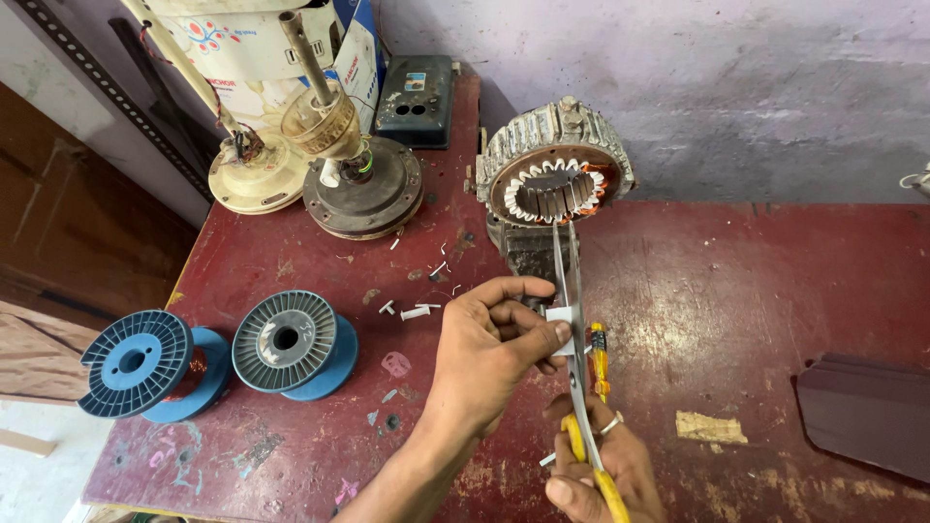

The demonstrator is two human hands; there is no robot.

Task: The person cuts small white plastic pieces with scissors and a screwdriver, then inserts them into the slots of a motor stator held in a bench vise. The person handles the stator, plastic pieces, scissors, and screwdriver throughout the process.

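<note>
Left hand (489, 344): forearm rising from the lower edge, wrist bent, thumb and fingers curled; grip pinched on a small white strip (560, 324), flat and paper-like, held just above the tabletop (756, 291).

Right hand (601, 470): low in the view, fingers through yellow loop handles, a ring on one finger; grip closed around the scissors (573, 320). Blades long, narrow, grey metal, pointing away from the person, set against the strip's edge. Whether the blades are together or apart cannot be told.

Stator (555, 179): round, ribbed grey metal shell, tilted toward the camera, toothed inner ring with white slot liners and copper-coloured winding at one side; stands just beyond the scissor tips.

Screwdriver (599, 363): yellow handle, lying beside the blades.

Spools (218, 353): two, blue plastic, ribbed round flanges, side by side at the left.

Fan motors (320, 165): two, one cream, one dark and dusty, each with an upright shaft, at the far left.

Tabletop: dark red, worn, scratched, dotted with white scraps (415, 311).
</note>
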